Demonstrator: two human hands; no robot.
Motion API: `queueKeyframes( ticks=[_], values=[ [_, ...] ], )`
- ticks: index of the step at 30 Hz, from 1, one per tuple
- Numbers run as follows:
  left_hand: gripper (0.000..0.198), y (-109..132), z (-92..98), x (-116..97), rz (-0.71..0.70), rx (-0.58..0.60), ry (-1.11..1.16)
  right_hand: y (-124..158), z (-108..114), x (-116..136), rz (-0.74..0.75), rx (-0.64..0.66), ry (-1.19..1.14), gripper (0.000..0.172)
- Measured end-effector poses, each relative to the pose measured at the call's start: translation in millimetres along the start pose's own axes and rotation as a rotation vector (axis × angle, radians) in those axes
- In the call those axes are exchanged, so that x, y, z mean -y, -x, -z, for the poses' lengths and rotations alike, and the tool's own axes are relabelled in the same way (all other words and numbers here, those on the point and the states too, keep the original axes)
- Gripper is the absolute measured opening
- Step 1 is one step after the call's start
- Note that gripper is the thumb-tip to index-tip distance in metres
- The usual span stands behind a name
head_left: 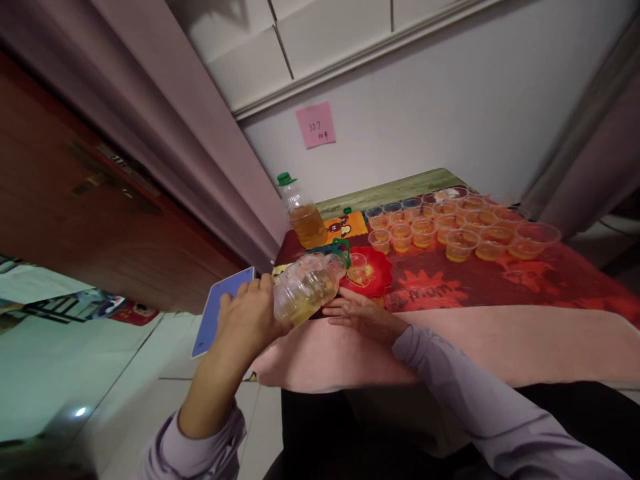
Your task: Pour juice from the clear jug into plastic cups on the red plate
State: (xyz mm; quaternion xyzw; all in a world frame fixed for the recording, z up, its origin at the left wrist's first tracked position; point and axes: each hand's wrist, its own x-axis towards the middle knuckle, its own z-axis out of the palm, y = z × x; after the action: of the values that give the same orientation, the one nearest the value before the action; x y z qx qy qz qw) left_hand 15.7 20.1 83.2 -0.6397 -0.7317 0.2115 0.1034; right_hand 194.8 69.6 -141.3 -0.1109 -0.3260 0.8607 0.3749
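My left hand (247, 313) is wrapped round the lower part of a clear plastic bottle (306, 287) holding yellowish liquid. The bottle lies tilted almost on its side, its neck with a green ring handle (341, 251) pointing right. By the mouth stands a small clear plastic cup (357, 269) on a red scalloped plate (381, 267). Whether liquid is flowing cannot be made out. My right hand (367, 317) is open beneath the bottle's neck, fingers stretched out beside the plate; whether it touches the bottle is unclear.
Several clear cups with amber liquid (425, 232) stand in rows at the right. A larger green-capped bottle (306, 220) stands at the back left, near a loose green cap (347, 211). A blue board (215, 313) is at the left. Pink cloth (450, 347) covers the table's front edge.
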Motion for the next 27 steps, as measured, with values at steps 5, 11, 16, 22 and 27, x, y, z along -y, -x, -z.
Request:
queueKeyframes(
  ticks=[5,11,16,22,27],
  values=[
    [0.075,-0.3,-0.1,0.2,-0.006,0.011,0.004,-0.1,-0.5,0.2,0.001,-0.003,0.001,0.073],
    [0.077,0.8,2.3,-0.7,0.004,0.026,-0.003,-0.1,-0.3,0.2,0.0,0.01,-0.004,0.074],
    [0.074,0.6,3.2,-0.9,-0.008,0.019,0.005,0.6,-0.3,0.6,-0.007,0.009,-0.001,0.077],
    [0.074,0.4,1.1,0.4,-0.01,-0.002,-0.003,1.1,-1.4,1.2,-0.001,0.005,0.0,0.073],
    [0.075,-0.6,1.0,0.6,-0.013,-0.008,0.001,1.1,-3.1,3.2,-0.01,0.0,0.009,0.076]
  ],
)
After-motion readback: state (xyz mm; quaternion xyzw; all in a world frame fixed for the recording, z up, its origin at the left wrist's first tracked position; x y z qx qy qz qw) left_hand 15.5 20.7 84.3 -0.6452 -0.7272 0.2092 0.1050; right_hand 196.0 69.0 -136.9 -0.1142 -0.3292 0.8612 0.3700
